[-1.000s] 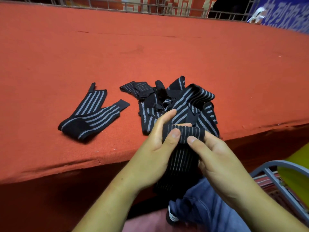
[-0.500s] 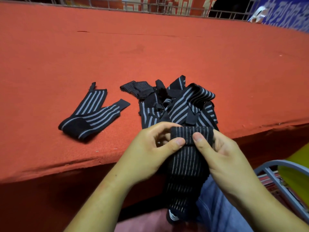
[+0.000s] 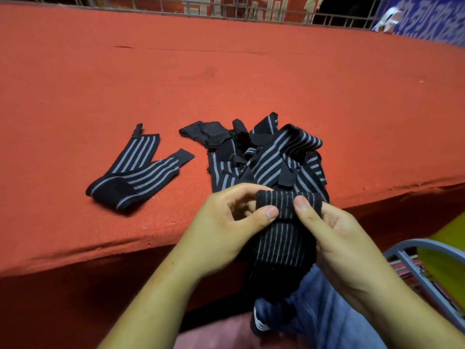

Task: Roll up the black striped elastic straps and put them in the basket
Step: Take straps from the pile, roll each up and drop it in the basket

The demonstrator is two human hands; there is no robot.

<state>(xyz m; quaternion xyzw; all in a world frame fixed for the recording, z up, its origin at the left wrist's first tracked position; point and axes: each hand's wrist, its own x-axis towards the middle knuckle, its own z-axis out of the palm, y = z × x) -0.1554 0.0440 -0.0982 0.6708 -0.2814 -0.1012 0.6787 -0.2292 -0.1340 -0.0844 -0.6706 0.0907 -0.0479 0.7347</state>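
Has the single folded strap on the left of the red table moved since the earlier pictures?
No. The single strap keeps the same place and shape, measured against the table's front edge and the pile beside it.

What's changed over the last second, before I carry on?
The left hand and right hand still pinch the strap; its rolled end has shifted a little right, the left forefinger has curled in, and the hanging tail now lies flatter. The pile and the folded strap on the table have not moved.
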